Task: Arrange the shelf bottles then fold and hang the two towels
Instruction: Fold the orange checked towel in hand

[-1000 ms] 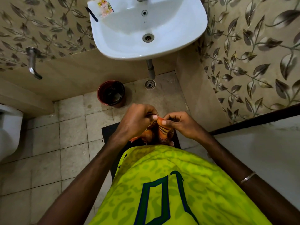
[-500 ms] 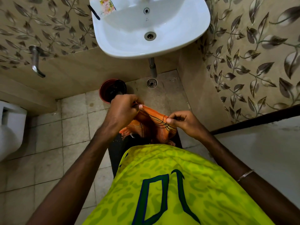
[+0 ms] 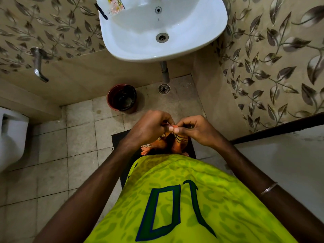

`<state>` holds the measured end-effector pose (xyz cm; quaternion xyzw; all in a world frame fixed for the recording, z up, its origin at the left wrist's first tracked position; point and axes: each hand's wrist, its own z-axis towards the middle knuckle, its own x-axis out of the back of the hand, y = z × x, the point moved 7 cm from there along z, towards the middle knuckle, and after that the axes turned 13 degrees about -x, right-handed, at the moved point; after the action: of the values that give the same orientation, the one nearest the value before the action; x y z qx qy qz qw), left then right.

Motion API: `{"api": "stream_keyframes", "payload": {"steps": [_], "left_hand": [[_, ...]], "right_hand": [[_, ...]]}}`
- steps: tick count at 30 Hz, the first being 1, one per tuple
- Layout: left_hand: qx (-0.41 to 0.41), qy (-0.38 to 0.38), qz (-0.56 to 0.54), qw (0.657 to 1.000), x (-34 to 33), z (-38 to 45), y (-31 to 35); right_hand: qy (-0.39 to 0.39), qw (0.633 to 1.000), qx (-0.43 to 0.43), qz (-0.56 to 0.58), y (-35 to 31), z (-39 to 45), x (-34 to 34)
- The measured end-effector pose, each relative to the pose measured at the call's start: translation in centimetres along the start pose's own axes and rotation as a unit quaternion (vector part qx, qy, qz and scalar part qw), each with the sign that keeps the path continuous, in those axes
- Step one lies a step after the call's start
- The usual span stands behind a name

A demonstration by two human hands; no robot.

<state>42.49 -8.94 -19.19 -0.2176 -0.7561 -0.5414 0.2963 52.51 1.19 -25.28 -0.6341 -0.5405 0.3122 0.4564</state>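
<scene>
An orange towel with dark stripes point(image 3: 178, 143) hangs bunched below my two hands, in front of my yellow-green shirt. My left hand point(image 3: 149, 128) pinches its top edge from the left. My right hand point(image 3: 194, 129) pinches the same edge from the right, and the two thumbs meet in the middle. Most of the towel is hidden behind my hands and shirt. No shelf, bottles or second towel are in view.
A white sink point(image 3: 163, 27) juts from the wall ahead, its drain pipe below. A dark red bin point(image 3: 122, 98) stands on the tiled floor by the floor drain point(image 3: 164, 88). A black mat point(image 3: 119, 139) lies under my feet. A toilet point(image 3: 12, 135) sits left, a white door right.
Half a second ago my hands held the towel's edge stretched apart. They have now come together, folding the edge so the towel hangs narrower beneath them.
</scene>
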Motion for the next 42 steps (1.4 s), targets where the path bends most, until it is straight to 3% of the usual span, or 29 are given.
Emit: {"api": "stream_keyframes", "payload": {"steps": [17,26,31,35,42], "left_hand": [[0.032,0.008,0.018,0.999,3.8,-1.0,-0.3],[0.053,0.039,0.058,0.996,4.9,-1.0,-0.9],[0.004,0.02,-0.016,1.0,2.4,-0.7,0.9],[-0.018,-0.003,-0.015,1.0,0.9,0.0,1.7],[0.001,0.016,0.013,1.0,1.6,0.1,1.9]], "right_hand": [[-0.024,0.997,-0.067,0.026,3.5,0.1,1.2],[-0.006,0.999,-0.016,0.036,1.4,0.3,1.0],[-0.013,1.0,-0.003,0.025,0.3,0.4,0.7],[-0.008,1.0,0.021,0.014,-0.9,0.4,0.8],[-0.028,1.0,0.004,0.011,-0.8,0.0,0.9]]}}
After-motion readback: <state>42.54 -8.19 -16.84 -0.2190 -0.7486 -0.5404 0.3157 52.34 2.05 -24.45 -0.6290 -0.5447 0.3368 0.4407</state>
